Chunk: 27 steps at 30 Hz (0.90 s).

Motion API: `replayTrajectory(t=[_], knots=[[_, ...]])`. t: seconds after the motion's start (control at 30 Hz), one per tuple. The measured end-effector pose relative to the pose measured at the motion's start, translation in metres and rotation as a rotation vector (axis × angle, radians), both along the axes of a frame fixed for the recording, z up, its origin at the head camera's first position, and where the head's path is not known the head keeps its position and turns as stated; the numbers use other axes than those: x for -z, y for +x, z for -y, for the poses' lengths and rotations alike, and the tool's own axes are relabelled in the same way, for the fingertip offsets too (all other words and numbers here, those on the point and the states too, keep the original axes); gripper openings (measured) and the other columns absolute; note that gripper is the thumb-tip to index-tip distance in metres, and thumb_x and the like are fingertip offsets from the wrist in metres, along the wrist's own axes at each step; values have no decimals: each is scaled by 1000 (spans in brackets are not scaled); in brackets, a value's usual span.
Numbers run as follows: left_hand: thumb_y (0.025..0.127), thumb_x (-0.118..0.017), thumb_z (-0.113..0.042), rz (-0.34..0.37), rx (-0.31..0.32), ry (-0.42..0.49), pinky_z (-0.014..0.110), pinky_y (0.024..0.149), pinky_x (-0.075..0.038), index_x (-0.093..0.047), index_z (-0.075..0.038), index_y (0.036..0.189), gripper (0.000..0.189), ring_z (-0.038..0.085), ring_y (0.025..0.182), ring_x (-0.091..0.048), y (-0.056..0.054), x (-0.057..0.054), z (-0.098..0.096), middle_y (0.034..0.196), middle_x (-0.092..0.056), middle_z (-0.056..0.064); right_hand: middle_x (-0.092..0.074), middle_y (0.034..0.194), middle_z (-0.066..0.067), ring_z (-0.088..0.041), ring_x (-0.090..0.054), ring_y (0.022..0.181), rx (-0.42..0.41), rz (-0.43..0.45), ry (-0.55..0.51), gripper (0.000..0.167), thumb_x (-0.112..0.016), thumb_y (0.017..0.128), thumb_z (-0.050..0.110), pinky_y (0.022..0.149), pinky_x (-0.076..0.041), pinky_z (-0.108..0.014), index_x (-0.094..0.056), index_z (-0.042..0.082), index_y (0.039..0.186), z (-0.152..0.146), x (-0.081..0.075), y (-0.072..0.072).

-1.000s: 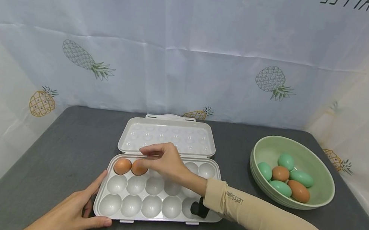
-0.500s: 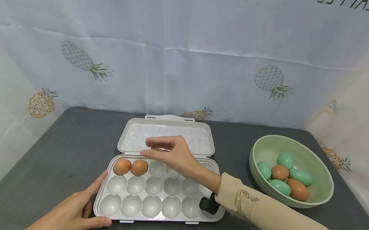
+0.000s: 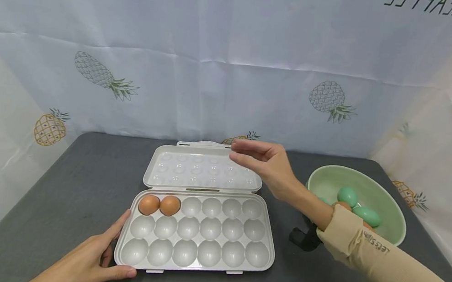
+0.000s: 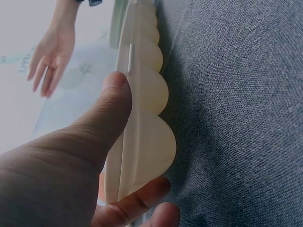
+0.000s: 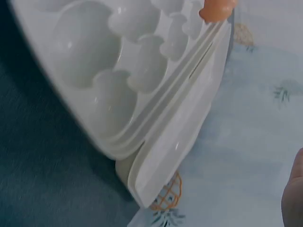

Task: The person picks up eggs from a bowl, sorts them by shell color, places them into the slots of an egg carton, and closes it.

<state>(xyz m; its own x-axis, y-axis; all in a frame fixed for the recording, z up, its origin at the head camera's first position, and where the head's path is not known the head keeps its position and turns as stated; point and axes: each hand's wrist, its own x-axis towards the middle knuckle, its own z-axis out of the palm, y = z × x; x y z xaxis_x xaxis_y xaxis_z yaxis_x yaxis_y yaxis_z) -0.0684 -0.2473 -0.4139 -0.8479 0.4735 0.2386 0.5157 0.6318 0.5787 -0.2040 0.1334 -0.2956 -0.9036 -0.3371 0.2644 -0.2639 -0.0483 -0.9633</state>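
A white plastic egg box point(image 3: 192, 267) lies with its lid point(image 3: 208, 155) folded back on the grey table. Two brown eggs fill the left end of its far row: an outer egg point(image 3: 149, 204) and an inner egg point(image 3: 170, 205). At the near left corner, my left hand point(image 3: 90, 255) grips the box, thumb point(image 4: 116, 101) along the front edge and fingers around the left side. My right hand point(image 3: 270, 168) is in the air by the lid's right end, fingers extended and holding nothing. Only a sliver of that hand point(image 5: 293, 198) enters the right wrist view.
To the right stands a green bowl point(image 3: 327, 181) with several eggs; a green egg point(image 3: 347, 196) and another green egg point(image 3: 367, 216) show clearly. My right forearm point(image 3: 395, 264) covers part of the bowl. A pineapple-print cloth point(image 3: 214, 98) hangs behind the table.
My right hand has let go of the second brown egg in the far row, risen, and moved right towards the bowl. My left hand stays on the box corner.
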Motion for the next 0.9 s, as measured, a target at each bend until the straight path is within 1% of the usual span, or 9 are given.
replayTrajectory(t=[0.1,0.23,0.4,0.53,0.7,0.9], knots=[[78,-89,-32,-14,0,0,7,48,-30,-18,-2,162,114,-14,51,-35,0,0,0,59,-37,-28,-78,107,8,-7,-74,102,13,2,-44,34,-74,88,-4,95,-58,-26,-73,3,121,-16,-4,-2],[77,-90,-32,-24,-1,-2,6,49,-30,-19,-1,162,115,-14,51,-34,1,1,-1,60,-36,-28,-79,106,8,-7,-75,101,44,-10,-69,33,-73,89,-5,95,-58,-25,-76,10,118,-35,-8,-3],[77,-90,-32,-26,-1,-5,6,49,-30,-20,-1,162,114,-14,52,-34,1,1,0,60,-36,-28,-79,106,8,-7,-74,103,73,-40,-95,32,-71,91,-6,96,-57,-23,-77,13,117,-59,-12,-2],[77,-89,-33,-17,-7,-13,7,49,-30,-19,0,161,114,-14,52,-34,2,0,-1,60,-36,-28,-79,107,7,-8,-73,104,96,-68,-123,32,-68,93,-7,97,-56,-21,-75,8,121,-83,-14,2],[78,-89,-32,5,-1,-13,7,49,-31,-18,-2,162,114,-14,51,-35,1,-3,-1,60,-37,-27,-80,108,5,-6,-74,102,141,-86,-130,34,-63,95,-10,93,-57,-19,-73,4,125,-119,-8,11],[79,-88,-31,17,4,-8,8,48,-31,-17,-3,162,113,-14,51,-35,1,-4,-1,59,-37,-27,-78,115,2,-6,-71,111,95,-53,-171,39,-52,98,-14,97,-54,-17,-69,2,129,-161,-3,20]])
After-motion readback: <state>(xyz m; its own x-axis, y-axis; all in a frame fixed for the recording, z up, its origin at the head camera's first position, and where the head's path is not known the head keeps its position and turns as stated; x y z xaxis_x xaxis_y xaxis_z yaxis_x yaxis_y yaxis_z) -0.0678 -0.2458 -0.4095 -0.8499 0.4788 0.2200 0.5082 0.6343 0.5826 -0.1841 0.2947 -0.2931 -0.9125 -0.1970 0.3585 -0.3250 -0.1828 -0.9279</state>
